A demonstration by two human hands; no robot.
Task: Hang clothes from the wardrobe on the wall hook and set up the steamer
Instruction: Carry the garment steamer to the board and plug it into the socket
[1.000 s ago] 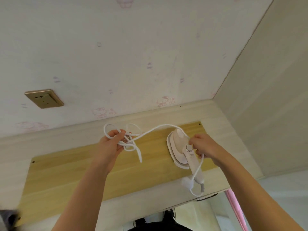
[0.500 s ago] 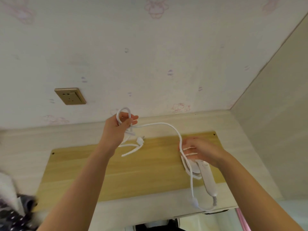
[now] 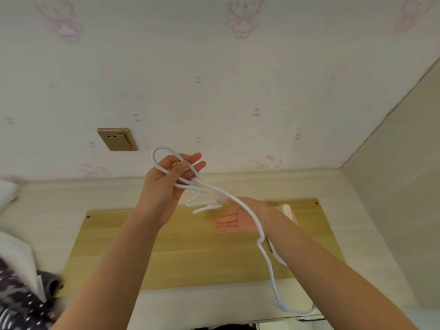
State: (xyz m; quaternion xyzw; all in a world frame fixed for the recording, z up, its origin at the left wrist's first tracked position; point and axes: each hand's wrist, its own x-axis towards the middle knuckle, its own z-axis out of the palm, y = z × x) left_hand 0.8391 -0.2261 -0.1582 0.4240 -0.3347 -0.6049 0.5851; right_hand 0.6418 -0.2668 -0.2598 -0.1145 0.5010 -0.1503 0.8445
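Fingers [image 3: 181, 166] pinch cord [image 3: 240, 202] loop; right hand [image 3: 238, 220] seemingly flat, spread.

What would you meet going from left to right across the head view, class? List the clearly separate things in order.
Dark dotted fabric → brass-coloured wall socket → left hand holding loops of white power cord → open right hand → white handheld steamer on the yellow wooden board.

Smooth white plastic cord [image 3: 240, 203], matt wood-grain desk panel [image 3: 190, 253] — brushed gold metallic socket [image 3: 117, 139]
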